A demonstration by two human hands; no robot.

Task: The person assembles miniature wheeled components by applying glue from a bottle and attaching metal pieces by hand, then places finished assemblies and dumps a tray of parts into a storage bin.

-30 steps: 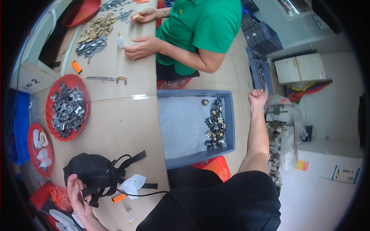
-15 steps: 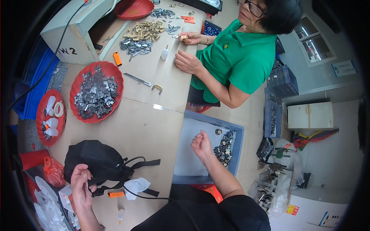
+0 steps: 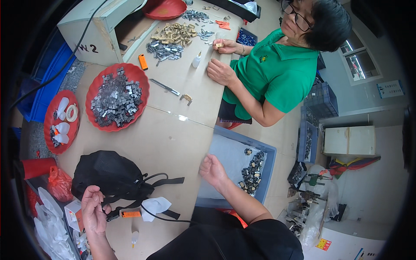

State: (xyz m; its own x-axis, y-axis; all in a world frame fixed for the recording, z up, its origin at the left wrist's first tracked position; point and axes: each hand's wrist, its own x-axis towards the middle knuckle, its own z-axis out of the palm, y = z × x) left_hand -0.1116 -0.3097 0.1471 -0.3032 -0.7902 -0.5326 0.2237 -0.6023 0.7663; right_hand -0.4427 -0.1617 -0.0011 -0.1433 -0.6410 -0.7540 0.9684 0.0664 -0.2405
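My left hand (image 3: 94, 210) is raised beside a black bag (image 3: 112, 175), its fingers loosely bent and apart, with nothing visible in them. My right hand (image 3: 213, 171) hangs above the table edge and the near left side of a blue-grey crate (image 3: 271, 171). Its fingers are curled in, and whatever they may hold is hidden. Small dark and brass-coloured metal parts (image 3: 252, 175) lie along the crate's right side on a white liner. Near the bag are a white cloth (image 3: 155, 208), an orange box cutter (image 3: 131, 214) and a small dropper bottle (image 3: 135, 238).
Across the table, a person in a green shirt (image 3: 277, 71) holds a small brass piece (image 3: 219, 45). A red scalloped tray (image 3: 145, 93) carries many metal clips; a smaller red tray (image 3: 74, 138) holds bottles and tape. Loose brass parts (image 3: 177, 34) lie farther off, near a white cabinet (image 3: 89, 37).
My right hand has moved left and slightly down, from over the crate to the table edge, still curled. The view has shifted a little; my left hand keeps nearly the same pose.
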